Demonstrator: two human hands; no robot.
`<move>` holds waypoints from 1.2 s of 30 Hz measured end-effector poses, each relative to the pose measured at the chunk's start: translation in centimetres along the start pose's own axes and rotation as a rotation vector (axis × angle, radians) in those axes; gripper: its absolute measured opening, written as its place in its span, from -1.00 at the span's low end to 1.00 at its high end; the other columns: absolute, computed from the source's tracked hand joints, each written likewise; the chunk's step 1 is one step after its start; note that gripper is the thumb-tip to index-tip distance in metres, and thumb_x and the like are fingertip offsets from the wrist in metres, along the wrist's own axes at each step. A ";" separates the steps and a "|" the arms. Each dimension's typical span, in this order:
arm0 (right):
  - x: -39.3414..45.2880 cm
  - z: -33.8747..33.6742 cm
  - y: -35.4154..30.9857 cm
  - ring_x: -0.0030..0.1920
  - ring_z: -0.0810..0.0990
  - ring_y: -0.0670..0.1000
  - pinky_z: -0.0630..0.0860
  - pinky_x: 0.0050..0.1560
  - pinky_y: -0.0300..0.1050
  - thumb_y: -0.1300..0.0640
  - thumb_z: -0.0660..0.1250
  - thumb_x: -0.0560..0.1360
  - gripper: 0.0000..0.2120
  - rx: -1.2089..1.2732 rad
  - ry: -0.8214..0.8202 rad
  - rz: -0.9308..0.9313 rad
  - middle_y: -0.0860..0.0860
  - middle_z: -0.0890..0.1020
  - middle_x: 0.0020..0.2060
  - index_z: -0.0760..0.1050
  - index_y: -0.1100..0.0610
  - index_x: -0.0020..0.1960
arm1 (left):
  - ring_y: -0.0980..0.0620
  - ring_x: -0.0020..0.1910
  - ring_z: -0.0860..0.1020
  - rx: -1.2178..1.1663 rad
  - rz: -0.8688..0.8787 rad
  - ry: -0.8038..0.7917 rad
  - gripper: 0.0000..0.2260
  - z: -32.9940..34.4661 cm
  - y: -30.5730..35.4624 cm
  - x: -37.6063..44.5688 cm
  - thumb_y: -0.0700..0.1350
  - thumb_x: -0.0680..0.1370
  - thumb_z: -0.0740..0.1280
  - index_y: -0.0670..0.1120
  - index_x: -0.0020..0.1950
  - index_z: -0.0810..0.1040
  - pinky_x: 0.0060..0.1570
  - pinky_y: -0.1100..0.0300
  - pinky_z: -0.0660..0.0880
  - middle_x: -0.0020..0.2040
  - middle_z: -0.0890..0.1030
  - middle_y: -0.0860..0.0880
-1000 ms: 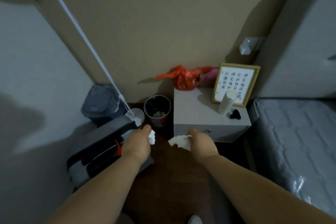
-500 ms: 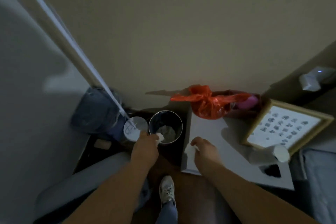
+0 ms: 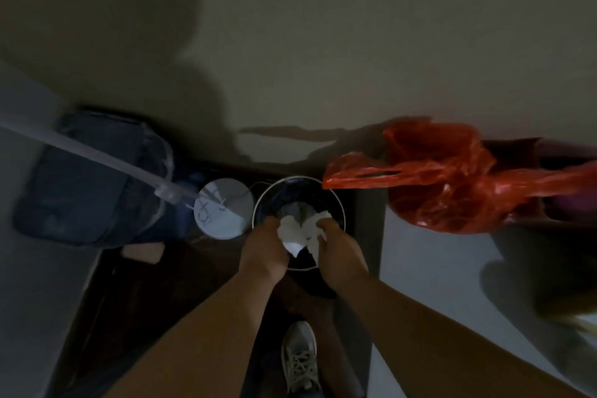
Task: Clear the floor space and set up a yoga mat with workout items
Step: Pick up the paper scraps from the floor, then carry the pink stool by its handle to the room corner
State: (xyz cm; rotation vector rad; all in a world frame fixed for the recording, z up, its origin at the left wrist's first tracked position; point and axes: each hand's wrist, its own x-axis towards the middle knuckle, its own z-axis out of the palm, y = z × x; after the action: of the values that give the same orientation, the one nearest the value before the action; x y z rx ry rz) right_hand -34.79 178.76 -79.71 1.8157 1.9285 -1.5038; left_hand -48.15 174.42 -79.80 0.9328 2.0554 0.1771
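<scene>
Arms: both bare forearms reach forward and down from the lower edge of the view, converging over the waste bin (image 3: 263,203)
Left hand (image 3: 263,245): knuckles up over the bin's near-left rim, fingers curled round a wad of crumpled white tissue (image 3: 288,231)
Right hand (image 3: 339,252): over the bin's near-right rim, fingers pinching a second tissue wad (image 3: 318,226)
Tissues: the two wads touch each other above the bin's mouth; more pale paper lies inside the bin
Bin: round, dark, metal-rimmed, on the floor against the wall
Left of bin: white round lid (image 3: 224,208), then a dark blue bag (image 3: 93,178)
Right of bin: bedside cabinet (image 3: 436,268) with a red plastic bag (image 3: 445,178) on top
Below bin: a grey laced shoe (image 3: 300,359)
</scene>
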 end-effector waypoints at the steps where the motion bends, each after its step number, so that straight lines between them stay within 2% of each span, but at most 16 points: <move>1: 1.1 0.7 0.9 0.18 0.49 0.06 0.37 0.16 -0.17 0.15 0.08 0.64 -0.63 -0.020 -0.021 0.005 0.13 0.49 0.29 0.29 0.04 0.43 | -0.22 0.15 0.50 -0.024 -0.015 -0.030 -0.68 1.2 -0.7 1.0 -0.28 0.58 0.16 -0.14 0.33 0.36 0.03 0.03 0.45 0.21 0.51 -0.22; 4: 2.2 1.4 2.3 0.39 0.35 0.06 0.25 0.34 -0.19 0.15 0.13 0.63 -0.49 -0.031 -0.123 0.005 0.07 0.28 0.47 0.09 0.03 0.54 | -0.23 0.28 0.44 -0.033 -0.027 -0.100 -0.53 2.4 -1.7 1.5 -0.27 0.60 0.16 -0.08 0.51 0.21 0.16 0.03 0.43 0.35 0.43 -0.21; 7: 1.1 0.7 2.1 0.45 0.28 0.09 0.23 0.42 -0.12 0.18 0.18 0.60 -0.42 -0.099 -0.167 -0.014 0.05 0.18 0.52 0.03 0.05 0.55 | -0.15 0.33 0.42 0.010 -0.012 -0.110 -0.53 1.3 -1.9 -0.1 -0.27 0.60 0.18 -0.08 0.50 0.21 0.23 0.10 0.40 0.38 0.41 -0.16; 9: 0.0 -0.2 1.1 0.44 0.29 0.10 0.24 0.41 -0.13 0.20 0.18 0.60 -0.42 -0.147 -0.178 -0.020 0.08 0.20 0.51 0.05 0.10 0.55 | -0.12 0.33 0.43 0.035 -0.007 -0.118 -0.54 0.0 -1.4 -1.3 -0.26 0.59 0.19 -0.08 0.49 0.23 0.25 0.13 0.39 0.39 0.41 -0.13; 13: -3.8 -2.7 -2.0 0.35 0.40 0.15 0.34 0.30 -0.12 0.22 0.17 0.60 -0.53 -0.241 -0.180 -0.037 0.13 0.39 0.39 0.21 0.09 0.49 | -0.07 0.31 0.45 0.081 0.027 -0.135 -0.57 -3.0 0.0 -4.6 -0.22 0.60 0.21 -0.07 0.47 0.28 0.25 0.13 0.39 0.36 0.42 -0.11; 18: -10.6 -6.1 -6.5 0.31 0.44 0.16 0.41 0.28 -0.07 0.19 0.16 0.59 -0.60 -0.377 -0.174 -0.096 0.14 0.43 0.35 0.29 0.12 0.42 | -0.08 0.27 0.45 0.127 0.081 -0.105 -0.61 -7.5 1.4 -11.0 -0.15 0.61 0.21 -0.04 0.44 0.32 0.24 0.09 0.42 0.34 0.41 -0.09; 21: -16.2 -7.8 -9.3 0.26 0.47 0.16 0.43 0.20 -0.09 0.17 0.16 0.61 -0.64 -0.492 -0.191 -0.186 0.16 0.48 0.30 0.31 0.17 0.39 | -0.12 0.26 0.46 0.134 0.094 -0.004 -0.66 -10.3 1.3 -17.1 -0.13 0.59 0.21 -0.06 0.37 0.39 0.25 0.06 0.41 0.31 0.44 -0.12; 24: -20.5 -7.9 -11.0 0.33 0.39 0.23 0.38 0.27 -0.01 0.17 0.12 0.63 -0.59 -0.563 -0.217 -0.253 0.19 0.42 0.35 0.21 0.19 0.46 | -0.16 0.19 0.50 0.120 0.090 0.114 -0.75 -12.0 0.4 -22.2 -0.13 0.58 0.22 -0.13 0.24 0.48 0.18 0.05 0.43 0.22 0.52 -0.17; 26: -24.8 -7.0 -10.7 0.29 0.44 0.23 0.38 0.27 0.02 0.14 0.13 0.62 -0.59 -0.580 -0.215 -0.296 0.21 0.45 0.31 0.21 0.18 0.45 | -0.17 0.18 0.50 0.088 0.056 0.207 -0.77 -11.9 -1.2 -28.0 -0.15 0.57 0.24 -0.17 0.19 0.51 0.14 0.10 0.40 0.20 0.54 -0.19; 28: -29.7 -4.8 -9.9 0.24 0.47 0.19 0.41 0.23 0.01 0.10 0.16 0.61 -0.57 -0.579 -0.233 -0.341 0.19 0.48 0.29 0.23 0.16 0.45 | -0.18 0.22 0.48 0.064 0.016 0.256 -0.74 -10.6 -3.9 -34.6 -0.17 0.58 0.23 -0.19 0.24 0.49 0.16 0.12 0.37 0.22 0.52 -0.19; 31: -35.7 -1.2 -9.0 0.30 0.44 0.18 0.42 0.25 -0.01 0.09 0.19 0.60 -0.54 -0.599 -0.313 -0.414 0.17 0.45 0.33 0.21 0.14 0.46 | -0.13 0.27 0.45 0.031 -0.084 0.293 -0.68 -8.4 -8.8 -42.6 -0.12 0.59 0.22 -0.11 0.34 0.43 0.25 0.13 0.35 0.30 0.47 -0.15; 36: -44.8 7.6 -8.7 0.13 0.51 0.14 0.40 0.04 -0.11 0.11 0.15 0.61 -0.60 -0.709 -0.471 -0.514 0.18 0.52 0.20 0.25 0.11 0.43 | -0.11 0.20 0.48 -0.040 -0.319 0.343 -0.71 -5.6 -20.2 -55.0 -0.11 0.56 0.22 -0.05 0.28 0.45 0.20 0.06 0.43 0.25 0.48 -0.11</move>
State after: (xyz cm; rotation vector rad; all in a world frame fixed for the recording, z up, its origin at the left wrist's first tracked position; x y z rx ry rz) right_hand -32.91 143.65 -49.65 0.6474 2.3213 -0.9852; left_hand -43.71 124.13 -49.53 0.5667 2.4754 0.2165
